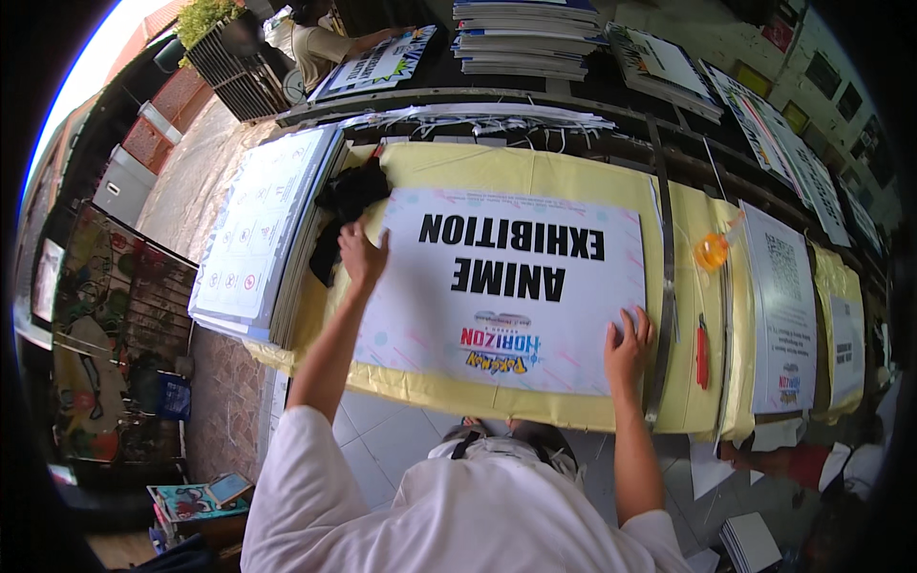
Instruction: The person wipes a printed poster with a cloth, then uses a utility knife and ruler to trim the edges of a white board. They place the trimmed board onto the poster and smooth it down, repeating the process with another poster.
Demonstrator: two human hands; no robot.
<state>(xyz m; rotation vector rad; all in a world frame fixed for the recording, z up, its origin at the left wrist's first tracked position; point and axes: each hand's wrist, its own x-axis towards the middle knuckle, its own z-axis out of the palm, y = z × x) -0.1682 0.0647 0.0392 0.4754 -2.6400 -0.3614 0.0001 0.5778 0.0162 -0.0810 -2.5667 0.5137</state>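
A white printed sign board [516,334] with bold black lettering lies flat in front of me, upside down from my side, on a yellow-covered table [458,162]. My left hand [363,254] is at its left edge, fingers apart, near a bunched black cloth [355,191]. My right hand [629,350] rests on the board's lower right edge with its fingers spread. Neither hand is closed round anything. To the right lie a red cutter knife [702,351] and an orange transparent bottle [711,251].
A stack of printed boards [253,224] stands left, another [778,306] right. A metal bar [661,267] crosses the table. More board stacks [523,43] and paper strips [478,116] lie beyond. One person [320,48] works far left; another's arm [778,463] shows lower right.
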